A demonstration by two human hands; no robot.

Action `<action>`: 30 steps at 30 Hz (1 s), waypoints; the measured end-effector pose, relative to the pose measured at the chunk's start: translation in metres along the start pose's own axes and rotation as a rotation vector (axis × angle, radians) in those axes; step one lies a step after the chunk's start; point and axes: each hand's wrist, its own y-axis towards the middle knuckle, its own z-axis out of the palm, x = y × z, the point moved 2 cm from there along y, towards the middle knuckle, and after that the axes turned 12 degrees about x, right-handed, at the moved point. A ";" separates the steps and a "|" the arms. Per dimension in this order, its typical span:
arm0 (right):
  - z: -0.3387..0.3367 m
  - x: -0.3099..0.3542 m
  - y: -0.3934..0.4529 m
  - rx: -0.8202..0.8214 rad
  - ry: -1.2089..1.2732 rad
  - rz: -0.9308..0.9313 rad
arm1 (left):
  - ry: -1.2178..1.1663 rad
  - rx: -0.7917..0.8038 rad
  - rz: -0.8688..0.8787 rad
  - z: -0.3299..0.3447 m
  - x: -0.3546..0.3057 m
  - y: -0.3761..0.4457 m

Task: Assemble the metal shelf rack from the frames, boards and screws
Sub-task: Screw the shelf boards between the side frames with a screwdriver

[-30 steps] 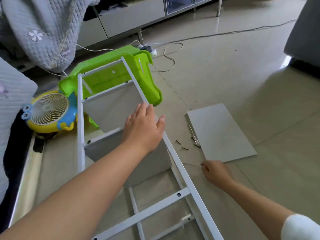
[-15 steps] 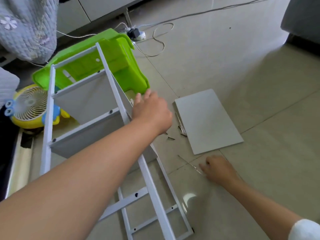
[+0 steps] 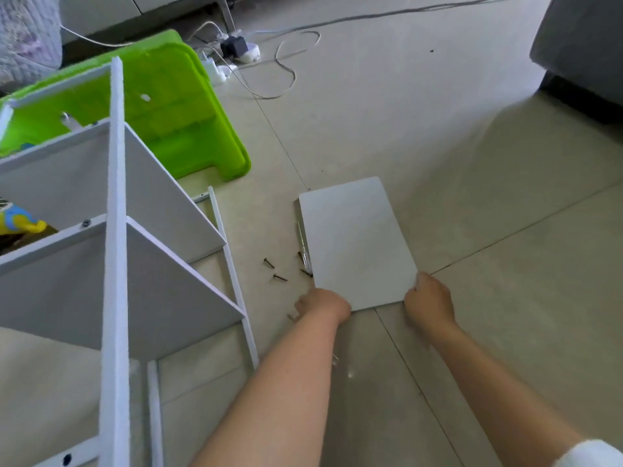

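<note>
A loose grey shelf board (image 3: 354, 241) lies flat on the tiled floor. My left hand (image 3: 323, 303) grips its near left corner and my right hand (image 3: 428, 298) grips its near right corner. To the left lies the half-built white metal rack (image 3: 116, 230) on its side, with two grey boards (image 3: 161, 284) fixed between its frames. Several dark screws (image 3: 278, 277) lie on the floor between the rack and the loose board. A thin screwdriver (image 3: 303, 246) rests along the board's left edge.
A bright green plastic stool (image 3: 175, 106) sits behind the rack. Cables and a power strip (image 3: 239, 48) lie at the back. A grey sofa corner (image 3: 580, 45) stands at the far right. A yellow toy fan (image 3: 17, 224) peeks out at the left.
My left hand left the rack frame and came down to the loose board's near left corner. My right hand moved from the floor to the board's near right corner.
</note>
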 end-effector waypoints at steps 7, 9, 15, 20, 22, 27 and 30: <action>-0.003 0.005 -0.008 -0.060 0.365 0.089 | -0.385 -0.011 0.083 0.010 0.005 0.004; -0.007 0.006 -0.004 -0.106 0.467 0.174 | -0.394 -0.071 0.061 0.005 0.008 -0.001; -0.047 0.018 -0.001 -0.090 0.575 0.030 | -0.537 -0.053 0.167 -0.015 0.002 -0.031; -0.104 0.034 -0.020 -0.077 0.739 -0.134 | -0.125 -0.328 0.332 -0.048 -0.017 -0.081; -0.119 0.046 -0.032 -0.105 0.782 -0.148 | 0.156 -0.461 0.386 -0.059 -0.019 -0.102; -0.139 0.076 -0.076 -0.230 0.716 -0.449 | 0.460 -0.646 0.417 -0.088 -0.018 -0.141; -0.144 0.078 -0.107 -0.290 0.492 -0.601 | 0.405 -0.700 0.537 -0.101 -0.007 -0.164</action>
